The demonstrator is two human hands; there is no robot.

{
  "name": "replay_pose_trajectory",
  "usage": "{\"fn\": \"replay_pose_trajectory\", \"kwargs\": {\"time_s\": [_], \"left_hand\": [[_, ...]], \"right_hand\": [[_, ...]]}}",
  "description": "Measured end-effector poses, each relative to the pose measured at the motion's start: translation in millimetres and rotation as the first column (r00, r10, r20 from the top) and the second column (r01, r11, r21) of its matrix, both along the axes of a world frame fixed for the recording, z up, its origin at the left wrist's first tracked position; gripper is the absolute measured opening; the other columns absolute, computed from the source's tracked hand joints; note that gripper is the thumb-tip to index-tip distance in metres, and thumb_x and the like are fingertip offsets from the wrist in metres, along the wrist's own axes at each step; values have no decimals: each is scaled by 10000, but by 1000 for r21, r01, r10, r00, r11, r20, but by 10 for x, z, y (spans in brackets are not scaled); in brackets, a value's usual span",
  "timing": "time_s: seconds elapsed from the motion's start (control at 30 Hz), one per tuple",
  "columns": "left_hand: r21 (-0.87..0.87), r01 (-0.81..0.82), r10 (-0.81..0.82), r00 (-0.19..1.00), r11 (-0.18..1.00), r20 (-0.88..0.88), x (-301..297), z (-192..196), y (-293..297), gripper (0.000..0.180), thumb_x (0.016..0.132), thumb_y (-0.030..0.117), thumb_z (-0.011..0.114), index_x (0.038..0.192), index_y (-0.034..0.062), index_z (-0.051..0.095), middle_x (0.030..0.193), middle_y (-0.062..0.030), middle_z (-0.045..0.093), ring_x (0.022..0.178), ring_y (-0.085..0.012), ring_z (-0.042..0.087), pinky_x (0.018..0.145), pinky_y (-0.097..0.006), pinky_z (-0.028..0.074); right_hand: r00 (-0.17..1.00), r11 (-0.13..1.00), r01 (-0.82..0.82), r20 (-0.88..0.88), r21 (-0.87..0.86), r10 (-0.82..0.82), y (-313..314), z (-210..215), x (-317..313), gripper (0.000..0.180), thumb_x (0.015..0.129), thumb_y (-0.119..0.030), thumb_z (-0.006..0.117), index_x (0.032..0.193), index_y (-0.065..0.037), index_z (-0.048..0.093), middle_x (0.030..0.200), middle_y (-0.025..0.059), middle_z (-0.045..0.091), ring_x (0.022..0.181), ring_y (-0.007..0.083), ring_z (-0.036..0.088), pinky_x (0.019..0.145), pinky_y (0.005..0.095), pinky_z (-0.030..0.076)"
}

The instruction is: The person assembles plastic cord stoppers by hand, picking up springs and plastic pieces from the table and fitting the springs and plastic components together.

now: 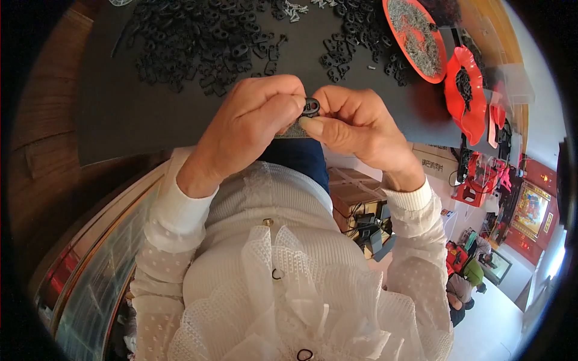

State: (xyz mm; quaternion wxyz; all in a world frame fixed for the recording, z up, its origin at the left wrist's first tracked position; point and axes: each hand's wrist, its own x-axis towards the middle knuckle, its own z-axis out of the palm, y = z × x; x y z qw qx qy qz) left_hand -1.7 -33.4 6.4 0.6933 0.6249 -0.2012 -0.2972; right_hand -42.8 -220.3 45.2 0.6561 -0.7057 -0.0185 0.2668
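A small black plastic piece with an oval, ring-like end [310, 107] is between my two hands, just above the table's near edge. My right hand [361, 123] pinches it between thumb and curled forefinger from the right. From the left, my left hand [256, 117] is closed against it, thumb and forefinger pressed together; its fingertips are partly hidden. Beyond my hands, many similar black plastic pieces [198, 45] lie heaped on the dark table [120, 126]. A second heap of black pieces [355, 36] lies farther right.
An orange-red plate [445, 66] at the far right holds many small silvery metal bits. Beside it, a wavy-edged red dish [475, 120] holds dark pieces. Small silvery parts [294, 11] lie at the back. Cardboard boxes [355, 183] stand below, and people [463, 277] are in the background.
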Motion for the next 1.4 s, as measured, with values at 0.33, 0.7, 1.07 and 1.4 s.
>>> {"fn": "replay_pose_trajectory", "kwargs": {"time_s": [0.33, 0.7, 1.07, 1.4], "left_hand": [[-10, 8, -9, 999, 1000, -30, 22, 50, -17, 213, 845, 131, 460, 667, 14, 460, 554, 11, 380, 520, -64, 332, 466, -259, 278], [-58, -6, 2, 998, 998, -63, 2, 16, -38, 228, 813, 101, 456, 605, 19, 413, 512, 7, 328, 485, -65, 283, 447, -268, 237], [-87, -44, 43, 999, 995, -14, -25, 28, -70, 234, 819, 102, 444, 607, 4, 427, 535, -13, 380, 474, -73, 320, 441, -269, 259], [-64, 37, -37, 999, 997, -7, 16, 19, -43, 257, 814, 152, 467, 598, 18, 430, 518, 2, 398, 486, -70, 359, 437, -252, 278]], "right_hand": [[880, 912, -113, 387, -395, 276, -82, 22, 100, 262, 842, -184, 640, 731, 15, 510, 552, 151, 497, 486, 261, 498, 472, 359, 368], [483, 737, 13, 649, -676, 588, -96, 46, 128, 238, 776, -178, 653, 877, -10, 519, 796, 126, 515, 704, 335, 583, 578, 401, 489], [365, 691, 149, 688, -708, 627, -79, -24, 85, 326, 747, -287, 682, 816, -26, 499, 745, 97, 475, 660, 269, 569, 545, 354, 482], [331, 720, 144, 719, -679, 611, -103, -92, 66, 338, 743, -298, 688, 796, -36, 482, 738, 88, 471, 654, 262, 562, 544, 355, 474]]}}
